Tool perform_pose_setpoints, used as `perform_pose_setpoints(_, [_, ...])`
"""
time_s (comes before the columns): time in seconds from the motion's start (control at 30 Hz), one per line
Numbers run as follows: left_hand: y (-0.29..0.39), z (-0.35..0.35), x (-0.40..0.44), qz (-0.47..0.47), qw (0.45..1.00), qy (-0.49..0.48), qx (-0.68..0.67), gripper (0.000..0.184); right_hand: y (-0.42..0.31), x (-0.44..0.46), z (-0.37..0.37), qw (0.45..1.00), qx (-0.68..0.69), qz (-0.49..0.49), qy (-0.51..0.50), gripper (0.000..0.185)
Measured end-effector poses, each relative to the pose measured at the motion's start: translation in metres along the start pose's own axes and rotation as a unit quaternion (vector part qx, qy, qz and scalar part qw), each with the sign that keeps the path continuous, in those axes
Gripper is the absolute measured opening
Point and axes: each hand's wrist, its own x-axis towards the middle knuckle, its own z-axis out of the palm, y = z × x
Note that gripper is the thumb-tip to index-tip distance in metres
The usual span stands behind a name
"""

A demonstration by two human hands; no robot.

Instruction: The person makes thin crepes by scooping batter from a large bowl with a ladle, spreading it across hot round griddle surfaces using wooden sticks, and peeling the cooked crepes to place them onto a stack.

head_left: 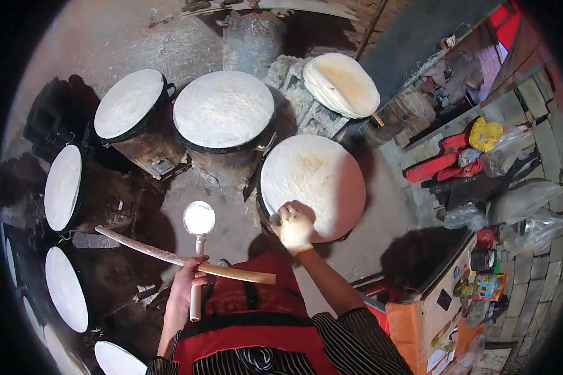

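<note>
My left hand [182, 287] is closed around the handle of a ladle [199, 219] with white batter in its bowl. The same hand also holds a long, curved wooden scraper [144, 251], lying crosswise over the ladle handle. My right hand [294, 230], in a pale glove, has its fingers curled at the near-left edge of a round flatbread [306, 172]. This thin sheet covers a griddle and shows light browning near its far side. My fingertips are partly hidden, and I cannot tell whether the edge is lifted.
More griddles coated in white batter, one [224, 109] ahead and another [129, 103] beyond it, curve round to my left on drum stoves. A stack of finished flatbreads [341, 84] sits at the back right. Right of me are an orange-sided box [406, 325] and plastic bags [525, 203] by a brick wall.
</note>
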Motion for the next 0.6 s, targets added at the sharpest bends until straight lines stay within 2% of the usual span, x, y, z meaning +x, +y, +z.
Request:
perform_pose_setpoints(0.1, [-0.001,0.005,-0.003,0.005,1.000,0.002,-0.005,0.026,-0.007,0.003,0.005,1.000,-0.027,-0.008,0.010,0.027])
perform_pose_setpoints(0.17, [-0.001,0.006,-0.003,0.008,1.000,0.003,-0.013,0.025,-0.002,0.004,0.007,0.998,-0.059,0.026,-0.028,0.025])
perform_pose_setpoints(0.2, [-0.001,0.007,-0.005,0.008,1.000,0.004,-0.014,0.025,0.000,0.007,0.001,0.998,-0.056,0.028,0.014,0.021])
perform_pose_setpoints(0.27, [0.000,0.013,-0.008,0.011,1.000,0.003,-0.006,0.023,0.018,0.009,0.008,0.994,0.019,0.108,0.005,0.022])
perform_pose_setpoints(0.33, [0.000,0.014,-0.008,0.015,1.000,-0.001,-0.004,0.023,0.025,0.022,-0.020,0.977,0.083,0.193,-0.029,0.019])
perform_pose_setpoints(0.37, [0.001,0.014,-0.008,0.019,1.000,-0.005,0.000,0.022,0.034,0.024,-0.018,0.963,0.188,0.192,0.020,0.016])
perform_pose_setpoints(0.43, [0.001,0.011,-0.003,0.027,0.999,0.004,0.018,0.028,0.043,0.019,-0.012,0.956,0.219,0.195,-0.003,0.020])
perform_pose_setpoints(0.5, [-0.002,0.012,0.000,0.034,0.999,0.013,0.036,0.034,0.023,0.024,-0.040,0.962,0.206,0.167,-0.070,0.032])
perform_pose_setpoints(0.53, [-0.003,0.014,0.000,0.041,0.998,0.011,0.039,0.033,0.010,0.011,-0.033,0.985,0.100,0.141,-0.022,0.046])
perform_pose_setpoints(0.57, [-0.005,0.017,0.001,0.050,0.998,0.010,0.043,0.033,0.005,0.006,-0.027,0.989,0.048,0.133,-0.045,0.057])
perform_pose_setpoints(0.6, [-0.005,0.021,0.001,0.051,0.998,0.010,0.043,0.033,0.002,0.005,-0.032,0.997,0.016,0.082,0.002,0.058])
